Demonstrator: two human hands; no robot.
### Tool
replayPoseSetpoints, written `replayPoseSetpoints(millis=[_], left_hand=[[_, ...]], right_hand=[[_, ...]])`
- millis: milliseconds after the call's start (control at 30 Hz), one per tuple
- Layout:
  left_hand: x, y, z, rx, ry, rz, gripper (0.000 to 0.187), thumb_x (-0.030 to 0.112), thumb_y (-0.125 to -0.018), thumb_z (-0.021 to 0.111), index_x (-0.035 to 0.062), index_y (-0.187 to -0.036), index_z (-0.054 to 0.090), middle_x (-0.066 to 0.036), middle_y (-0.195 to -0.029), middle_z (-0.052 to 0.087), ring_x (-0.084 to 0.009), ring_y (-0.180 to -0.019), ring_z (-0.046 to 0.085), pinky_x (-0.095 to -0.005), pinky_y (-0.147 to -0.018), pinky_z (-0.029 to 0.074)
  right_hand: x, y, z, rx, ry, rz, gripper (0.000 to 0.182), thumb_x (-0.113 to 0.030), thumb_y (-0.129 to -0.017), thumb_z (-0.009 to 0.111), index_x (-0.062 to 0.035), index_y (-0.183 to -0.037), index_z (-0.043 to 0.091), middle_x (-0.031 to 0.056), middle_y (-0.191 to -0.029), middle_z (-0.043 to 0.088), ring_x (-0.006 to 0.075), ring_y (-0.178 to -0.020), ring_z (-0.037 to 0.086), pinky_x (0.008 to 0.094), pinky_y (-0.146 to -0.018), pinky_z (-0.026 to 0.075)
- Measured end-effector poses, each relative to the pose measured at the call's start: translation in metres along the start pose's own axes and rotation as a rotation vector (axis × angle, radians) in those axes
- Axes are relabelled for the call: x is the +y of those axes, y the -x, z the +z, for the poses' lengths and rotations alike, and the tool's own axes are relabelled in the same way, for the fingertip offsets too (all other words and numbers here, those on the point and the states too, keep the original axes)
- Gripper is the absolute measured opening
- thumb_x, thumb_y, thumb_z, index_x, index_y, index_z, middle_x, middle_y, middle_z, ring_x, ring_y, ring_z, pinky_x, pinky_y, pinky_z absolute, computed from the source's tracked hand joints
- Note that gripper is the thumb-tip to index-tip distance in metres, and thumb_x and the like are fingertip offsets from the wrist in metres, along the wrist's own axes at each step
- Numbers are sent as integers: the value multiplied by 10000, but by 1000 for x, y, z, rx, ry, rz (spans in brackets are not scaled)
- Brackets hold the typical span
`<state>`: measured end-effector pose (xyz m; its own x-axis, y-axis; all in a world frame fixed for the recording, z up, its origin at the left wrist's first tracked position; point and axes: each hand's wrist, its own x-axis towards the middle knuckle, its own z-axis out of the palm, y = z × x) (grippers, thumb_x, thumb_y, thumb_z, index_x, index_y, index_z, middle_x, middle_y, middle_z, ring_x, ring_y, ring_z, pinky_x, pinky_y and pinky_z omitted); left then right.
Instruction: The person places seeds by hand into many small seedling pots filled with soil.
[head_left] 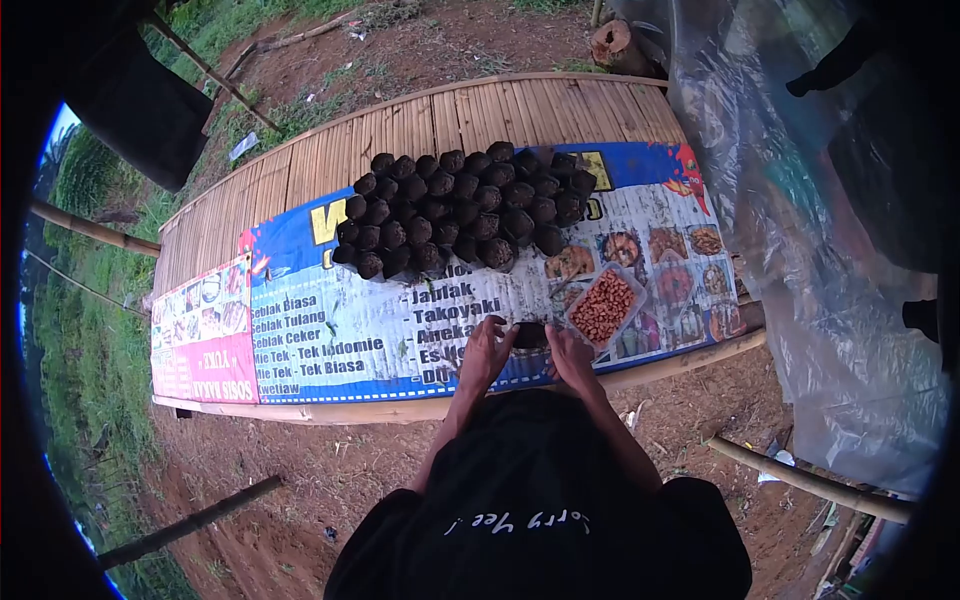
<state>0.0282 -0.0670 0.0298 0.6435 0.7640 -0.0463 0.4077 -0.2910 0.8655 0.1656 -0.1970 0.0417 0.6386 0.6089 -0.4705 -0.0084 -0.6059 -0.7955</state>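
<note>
A small black bag (530,336) lies between my two hands near the front edge of the banner-covered bamboo table. My left hand (487,352) touches its left side with the fingertips, and my right hand (572,356) is at its right side; the fingers of both are bent toward it. Just beyond my right hand stands a clear plastic container (606,307) full of reddish-brown seeds or nuts. Several black bags filled with dark soil (455,205) stand upright in a packed group farther back on the banner.
The printed banner (300,345) covers much of the bamboo table (400,117). Clear plastic sheeting (830,250) hangs at the right. A cut log (617,45) lies behind the table. Bamboo poles (815,482) stick out at lower right and left (190,522).
</note>
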Motion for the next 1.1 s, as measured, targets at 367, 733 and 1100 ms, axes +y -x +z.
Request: replayPoseSetpoints(millis=[367, 733, 1100], left_hand=[[6, -10, 3, -45, -312, 203, 118, 115, -867, 610, 12, -857, 554, -225, -789, 631, -431, -712, 627, -516, -628, 509], [5, -2, 4, -15, -138, 121, 138, 133, -895, 623, 8, -878, 566, -212, -787, 635, -412, -705, 632, -506, -636, 501], [3, 0, 1, 40, -99, 75, 201, 176, -919, 636, -11, -873, 579, -228, -830, 650, -435, -748, 635, -491, -633, 491]], right_hand=[[40, -22, 27, 207, 502, -344, 370, -316, -924, 560, 1, -752, 642, 176, -546, 625, 308, -493, 648, 455, -602, 535], [-13, 13, 6, 289, 654, -625, 205, -86, -853, 601, -159, -1010, 711, 98, -907, 531, 296, -850, 604, 414, -659, 518], [-7, 9, 11, 180, 817, -572, 285, -77, -834, 595, -221, -1027, 748, 85, -955, 502, 252, -911, 577, 399, -670, 518]])
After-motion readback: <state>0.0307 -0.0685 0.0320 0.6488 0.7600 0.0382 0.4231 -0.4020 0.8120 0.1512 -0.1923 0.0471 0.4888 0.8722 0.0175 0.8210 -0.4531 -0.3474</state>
